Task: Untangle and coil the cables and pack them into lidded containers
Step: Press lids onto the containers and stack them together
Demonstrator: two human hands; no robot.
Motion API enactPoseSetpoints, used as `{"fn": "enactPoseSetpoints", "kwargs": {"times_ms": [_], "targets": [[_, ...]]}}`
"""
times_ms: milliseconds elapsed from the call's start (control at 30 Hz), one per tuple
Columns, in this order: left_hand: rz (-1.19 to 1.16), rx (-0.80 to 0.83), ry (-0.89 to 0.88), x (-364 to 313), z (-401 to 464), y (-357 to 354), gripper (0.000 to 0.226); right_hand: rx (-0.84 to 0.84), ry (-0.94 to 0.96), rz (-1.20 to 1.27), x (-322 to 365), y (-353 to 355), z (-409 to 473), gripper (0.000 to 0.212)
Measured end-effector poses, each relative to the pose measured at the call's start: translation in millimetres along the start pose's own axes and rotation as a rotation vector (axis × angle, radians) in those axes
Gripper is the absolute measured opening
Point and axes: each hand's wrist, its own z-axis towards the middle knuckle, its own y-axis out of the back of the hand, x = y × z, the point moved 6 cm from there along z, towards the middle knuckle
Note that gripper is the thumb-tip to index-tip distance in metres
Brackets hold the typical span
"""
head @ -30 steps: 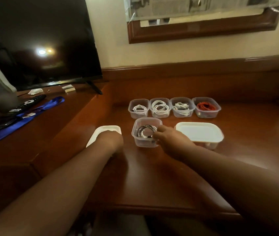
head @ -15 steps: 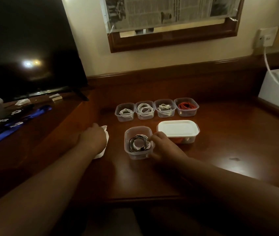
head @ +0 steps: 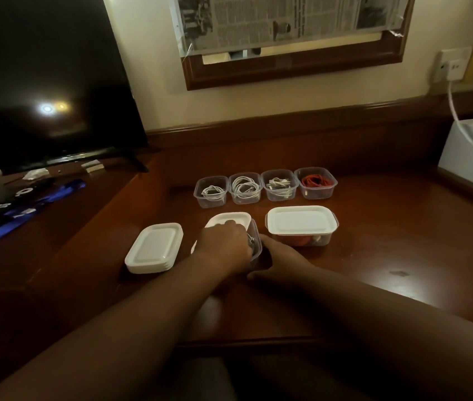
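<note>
A small clear container (head: 256, 246) holding a coiled dark cable (head: 250, 242) stands on the wooden desk (head: 374, 256). My left hand (head: 223, 244) holds a white lid (head: 231, 219) tilted over it and hides most of the container. At the container's right side, my right hand (head: 280, 256) grips its wall. A stack of white lids (head: 154, 247) lies to the left.
A lidded container (head: 301, 224) with a red cable stands on the right. Behind, a row of open containers holds white cables (head: 244, 188) and a red cable (head: 316, 182). A TV (head: 41, 82) stands far left, and a white box (head: 472, 151) with a cord far right.
My left hand has lifted one lid off the stack and brought it right, over the container with the dark cable. My right hand stays at the container's side.
</note>
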Motion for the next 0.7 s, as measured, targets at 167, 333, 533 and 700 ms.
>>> {"fn": "enactPoseSetpoints", "kwargs": {"times_ms": [167, 333, 533, 700], "targets": [[-0.227, 0.033, 0.011, -12.4, 6.7, -7.5, 0.039, 0.020, 0.022, -0.023, -4.4, -1.7, 5.0, 0.087], [-0.405, -0.060, -0.054, 2.1, 21.0, 7.1, 0.026, 0.013, 0.023, 0.102, -13.4, 0.6, 6.2, 0.089], [-0.206, 0.289, -0.099, 29.6, 32.7, -33.2, 0.061, 0.100, 0.000, 0.232, -17.9, 2.7, 5.6, 0.097], [-0.219, 0.319, 0.014, 38.5, 35.0, -54.6, 0.066, 0.182, -0.028, 0.263, -20.0, 1.1, 10.0, 0.105]]}}
